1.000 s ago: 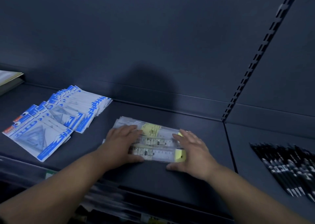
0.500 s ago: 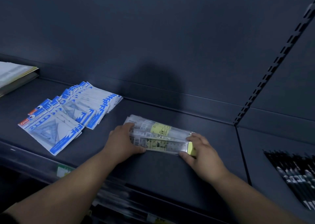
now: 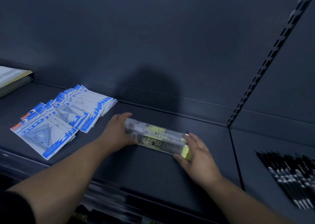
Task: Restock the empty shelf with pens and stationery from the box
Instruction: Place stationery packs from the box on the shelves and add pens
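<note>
A stack of clear ruler packs with yellow labels lies flat on the dark shelf, near its middle. My left hand grips the stack's left end, thumb on the near edge and fingers over the far edge. At the right end, my right hand presses against the yellow tabs with fairly straight fingers, its thumb at the near corner. No box is in view.
Blue-and-white geometry set packs are fanned out on the shelf's left part. Books or pads lie at the far left. Black pens fill the neighbouring bay right of a slotted upright. A lower shelf sits under the front edge.
Both hands moved from lying on top of the ruler packs to their two ends and drew the spread packs into a tighter stack. The camera tilted up and shifted left.
</note>
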{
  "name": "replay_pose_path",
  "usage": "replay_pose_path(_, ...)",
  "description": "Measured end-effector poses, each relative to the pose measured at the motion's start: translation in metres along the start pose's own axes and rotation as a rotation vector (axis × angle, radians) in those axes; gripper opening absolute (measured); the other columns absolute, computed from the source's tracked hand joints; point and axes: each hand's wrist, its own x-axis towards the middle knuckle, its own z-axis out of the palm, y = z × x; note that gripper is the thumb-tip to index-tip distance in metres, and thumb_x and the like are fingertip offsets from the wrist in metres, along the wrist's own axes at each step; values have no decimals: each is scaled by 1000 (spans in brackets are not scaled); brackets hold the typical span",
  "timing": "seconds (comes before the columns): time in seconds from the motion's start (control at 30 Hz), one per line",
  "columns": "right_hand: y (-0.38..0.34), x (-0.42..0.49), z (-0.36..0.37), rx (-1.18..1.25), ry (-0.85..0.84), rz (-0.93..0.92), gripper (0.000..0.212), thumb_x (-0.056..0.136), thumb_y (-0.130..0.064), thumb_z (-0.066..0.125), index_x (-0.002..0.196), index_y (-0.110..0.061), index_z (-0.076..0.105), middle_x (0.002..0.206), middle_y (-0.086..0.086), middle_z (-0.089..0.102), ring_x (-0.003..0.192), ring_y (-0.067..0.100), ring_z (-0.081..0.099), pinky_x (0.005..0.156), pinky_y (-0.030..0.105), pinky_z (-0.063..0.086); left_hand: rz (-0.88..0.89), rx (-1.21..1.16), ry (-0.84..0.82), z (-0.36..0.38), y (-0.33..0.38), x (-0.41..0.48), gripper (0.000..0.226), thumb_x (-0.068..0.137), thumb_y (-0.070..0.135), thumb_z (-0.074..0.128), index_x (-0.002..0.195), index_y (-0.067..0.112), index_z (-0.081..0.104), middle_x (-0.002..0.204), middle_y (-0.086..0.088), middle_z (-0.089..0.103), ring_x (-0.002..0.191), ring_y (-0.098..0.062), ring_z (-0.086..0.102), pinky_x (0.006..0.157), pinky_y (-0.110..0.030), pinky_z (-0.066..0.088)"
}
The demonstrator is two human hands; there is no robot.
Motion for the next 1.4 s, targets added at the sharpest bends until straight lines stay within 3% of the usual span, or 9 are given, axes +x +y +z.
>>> replay_pose_path(0.07,1,1,1,-90,-26,-16,72,89,-61,50,150,-34,24,161,-11,9,147,12,6,121,32,3,-34,1,-43,4,-1,-1,105,62,33,88,147,17,28,149,-7,28,136,-24,32,114,-35,28)
replay_pose_path(0.2,1,4,6,-68,-100,-43,67,94,-56,46,151,-33,21,162,-9,4,148,13,0,121,32,0,-17,-13,-44,23,-3,-12,101,75,40,77,152,17,16,159,-5,9,146,-18,9,118,-28,13)
replay_pose_path(0.3,0,9,3,-217,-162,-46,73,92,-65,36,153,-34,10,162,-11,-3,148,14,-9,118,41,-11,-37,-20,13,27,0,-19,94,78,42,74,151,22,18,160,-2,6,147,-17,4,118,-29,10)
replay_pose_path(0.4,-9,8,2,-305,-110,-111,78,87,-73,27,152,-35,8,161,-12,-6,147,14,-12,112,47,-19,-43,46,80,24,2,-35,85,80,44,71,149,23,27,159,-2,11,147,-19,7,119,-31,11)
replay_pose_path(0.57,-51,-5,11,-226,-99,-347,65,90,-66,36,148,-38,26,160,-11,13,147,12,3,116,45,-10,-95,63,311,15,-13,-99,59,80,36,73,133,18,54,147,-8,39,138,-21,31,115,-27,20)
replay_pose_path(0.73,-107,-23,37,-168,-180,-591,58,93,-54,44,146,-34,34,154,-8,28,142,13,24,119,38,9,-289,116,481,2,-55,-197,49,78,26,76,123,13,61,133,-9,52,128,-24,45,108,-28,28)
replay_pose_path(0.83,-147,-49,56,-127,-206,-723,55,92,-49,50,143,-30,41,148,-7,39,137,15,35,116,36,19,-478,186,458,-11,-89,-263,55,81,28,71,132,15,52,139,-5,46,127,-24,45,105,-25,30)
replay_pose_path(1.07,-224,-125,113,-99,-437,-943,55,90,-45,56,142,-29,43,144,-8,41,129,16,41,109,33,33,-838,255,452,-35,-159,-416,63,84,36,66,140,18,42,138,-4,45,126,-23,44,102,-29,35)
replay_pose_path(1.4,-337,-225,239,-250,-689,-1003,53,91,-41,54,140,-30,40,145,-5,37,125,21,46,101,32,42,-955,232,432,-68,-263,-555,61,75,29,71,130,14,52,131,-9,53,116,-29,52,97,-34,41)
